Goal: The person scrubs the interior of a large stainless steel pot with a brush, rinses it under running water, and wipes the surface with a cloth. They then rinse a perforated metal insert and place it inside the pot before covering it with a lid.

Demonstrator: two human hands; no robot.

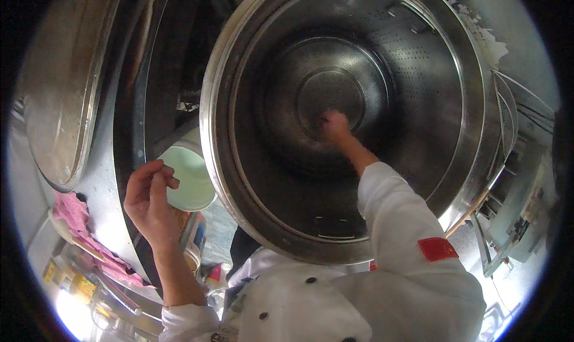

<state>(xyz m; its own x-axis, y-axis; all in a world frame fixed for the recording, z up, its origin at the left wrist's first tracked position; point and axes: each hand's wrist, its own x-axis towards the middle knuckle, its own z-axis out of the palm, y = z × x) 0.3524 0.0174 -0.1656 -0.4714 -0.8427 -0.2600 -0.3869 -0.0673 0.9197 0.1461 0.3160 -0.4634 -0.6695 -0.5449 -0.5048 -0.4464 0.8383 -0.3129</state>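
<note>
Before me stands a large, deep stainless steel vessel (pixel 473 118) with a wide round rim and a perforated inner drum. My right hand (pixel 335 126) reaches down into it, over the ringed metal bottom (pixel 332 91). Motion blur and the curl of its fingers hide whether it holds anything. Outside the vessel on the left, my left hand (pixel 152 203) is raised with its fingers curled in toward the thumb; no object shows in it. Just behind those fingers, lower down, is a pale green bucket (pixel 190 185).
A large metal lid or tray (pixel 63 95) leans at the far left. Below it, a pink cloth (pixel 74 216) hangs by a metal counter (pixel 101 198). At the right are thin cables (pixel 529 91) and a metal frame (pixel 486 248). Tiled floor (pixel 222 225) shows under the bucket.
</note>
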